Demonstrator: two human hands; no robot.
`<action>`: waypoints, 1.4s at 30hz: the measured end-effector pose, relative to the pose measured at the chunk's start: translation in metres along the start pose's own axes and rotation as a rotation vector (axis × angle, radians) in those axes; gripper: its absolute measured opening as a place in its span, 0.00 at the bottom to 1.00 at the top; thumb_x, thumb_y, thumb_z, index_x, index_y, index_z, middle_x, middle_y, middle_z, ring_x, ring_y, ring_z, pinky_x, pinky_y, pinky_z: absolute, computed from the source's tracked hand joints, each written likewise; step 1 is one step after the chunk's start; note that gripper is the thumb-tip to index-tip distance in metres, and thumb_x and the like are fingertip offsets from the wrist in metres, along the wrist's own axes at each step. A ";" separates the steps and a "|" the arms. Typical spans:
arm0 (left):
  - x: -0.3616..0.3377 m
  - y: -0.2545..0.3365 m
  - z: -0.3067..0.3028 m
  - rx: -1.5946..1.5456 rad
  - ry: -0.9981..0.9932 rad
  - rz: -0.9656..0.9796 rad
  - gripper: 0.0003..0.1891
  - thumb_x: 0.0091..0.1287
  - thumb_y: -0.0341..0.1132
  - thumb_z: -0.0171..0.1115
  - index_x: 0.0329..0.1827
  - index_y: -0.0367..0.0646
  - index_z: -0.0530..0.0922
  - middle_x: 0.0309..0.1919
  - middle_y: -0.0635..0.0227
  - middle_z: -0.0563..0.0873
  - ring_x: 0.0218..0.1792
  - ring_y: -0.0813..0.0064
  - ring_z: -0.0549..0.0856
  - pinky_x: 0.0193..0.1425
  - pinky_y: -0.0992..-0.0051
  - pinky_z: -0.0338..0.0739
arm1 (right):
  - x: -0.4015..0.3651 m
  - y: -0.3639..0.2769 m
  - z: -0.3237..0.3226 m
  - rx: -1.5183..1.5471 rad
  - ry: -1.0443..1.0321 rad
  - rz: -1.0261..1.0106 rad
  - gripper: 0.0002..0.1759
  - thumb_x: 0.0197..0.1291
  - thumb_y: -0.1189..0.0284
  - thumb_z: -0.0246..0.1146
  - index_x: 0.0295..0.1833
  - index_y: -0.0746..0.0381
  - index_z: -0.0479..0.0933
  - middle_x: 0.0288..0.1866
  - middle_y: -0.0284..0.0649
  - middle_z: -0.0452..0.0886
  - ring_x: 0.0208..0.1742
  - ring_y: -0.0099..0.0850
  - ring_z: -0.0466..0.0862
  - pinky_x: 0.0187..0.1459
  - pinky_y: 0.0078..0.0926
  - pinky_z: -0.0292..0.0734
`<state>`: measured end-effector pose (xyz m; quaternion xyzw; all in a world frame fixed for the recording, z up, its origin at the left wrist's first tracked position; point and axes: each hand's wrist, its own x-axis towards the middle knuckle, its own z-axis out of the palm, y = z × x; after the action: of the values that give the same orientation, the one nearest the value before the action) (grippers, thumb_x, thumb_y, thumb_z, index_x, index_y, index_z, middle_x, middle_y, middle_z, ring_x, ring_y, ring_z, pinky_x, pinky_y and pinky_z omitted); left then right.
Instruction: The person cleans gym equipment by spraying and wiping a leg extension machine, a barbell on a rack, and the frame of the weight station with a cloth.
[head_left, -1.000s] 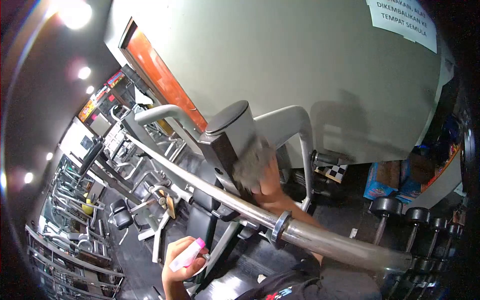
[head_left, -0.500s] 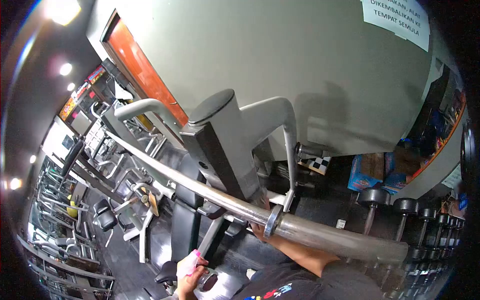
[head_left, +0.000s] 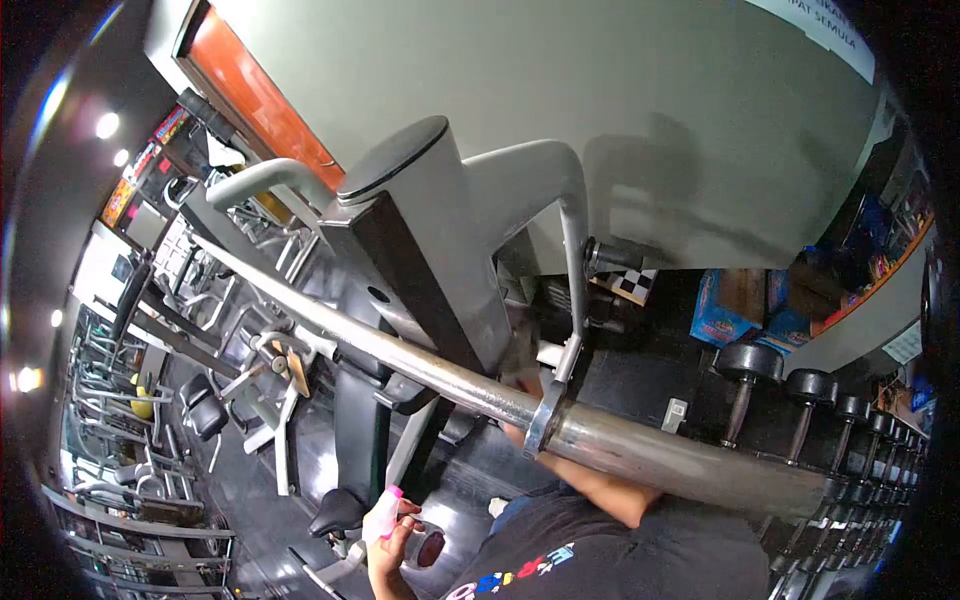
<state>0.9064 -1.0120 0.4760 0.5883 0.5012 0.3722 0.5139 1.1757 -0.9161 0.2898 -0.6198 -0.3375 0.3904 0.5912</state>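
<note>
A small pale bottle with a pink top (head_left: 382, 515) is gripped in my left hand (head_left: 393, 552), low in the view. Beside that hand shows a dark red oval thing (head_left: 431, 548) that I cannot make out. A steel barbell (head_left: 400, 346) runs diagonally across the bench rack, its thick sleeve (head_left: 680, 462) and collar (head_left: 545, 415) close to me. My right forearm (head_left: 598, 490) reaches under the bar toward the grey rack upright (head_left: 400, 240). Of my right hand (head_left: 522, 382), only a blurred part shows behind the bar, against the upright's lower side; its fingers are hidden.
A black padded bench (head_left: 358, 420) lies beyond the bar. Dumbbells (head_left: 748, 365) line a rack at the right. Blue boxes (head_left: 727, 300) stand by the wall (head_left: 640, 90). An orange door (head_left: 255, 85) and several gym machines (head_left: 205, 405) are at the left.
The view has shifted, so the rack upright sits higher and farther left. My right hand has moved slightly up along the upright. The left hand still holds the bottle.
</note>
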 end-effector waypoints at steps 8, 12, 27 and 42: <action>0.004 -0.021 -0.029 -0.021 -0.160 0.039 0.11 0.62 0.31 0.59 0.41 0.29 0.79 0.34 0.59 0.83 0.29 0.74 0.85 0.35 0.77 0.80 | 0.003 0.039 0.004 -0.385 0.333 -0.415 0.25 0.68 0.70 0.57 0.68 0.66 0.68 0.63 0.55 0.74 0.68 0.46 0.70 0.68 0.42 0.61; 0.011 -0.035 -0.073 0.032 -0.225 0.061 0.11 0.61 0.30 0.58 0.40 0.29 0.79 0.33 0.60 0.83 0.28 0.74 0.85 0.35 0.77 0.80 | 0.006 -0.136 -0.001 -0.113 0.289 -0.448 0.31 0.67 0.72 0.56 0.74 0.68 0.59 0.70 0.57 0.68 0.73 0.42 0.66 0.73 0.39 0.58; 0.102 -0.068 -0.134 0.192 -0.713 0.129 0.20 0.61 0.30 0.64 0.58 0.36 0.77 0.32 0.61 0.85 0.30 0.73 0.84 0.37 0.74 0.79 | -0.094 0.043 0.016 0.561 0.545 0.217 0.12 0.60 0.73 0.66 0.49 0.64 0.79 0.41 0.36 0.83 0.40 0.25 0.81 0.43 0.26 0.78; 0.090 -0.080 -0.147 0.341 -0.741 0.279 0.17 0.56 0.28 0.67 0.51 0.39 0.79 0.30 0.63 0.84 0.30 0.66 0.84 0.37 0.71 0.77 | -0.105 -0.166 0.013 -0.711 0.077 -0.226 0.19 0.47 0.80 0.60 0.46 0.57 0.84 0.45 0.46 0.85 0.40 0.43 0.79 0.49 0.34 0.77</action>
<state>0.7699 -0.8925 0.4189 0.8208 0.2530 0.1135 0.4994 1.1227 -0.9904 0.4645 -0.7595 -0.4959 0.1575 0.3905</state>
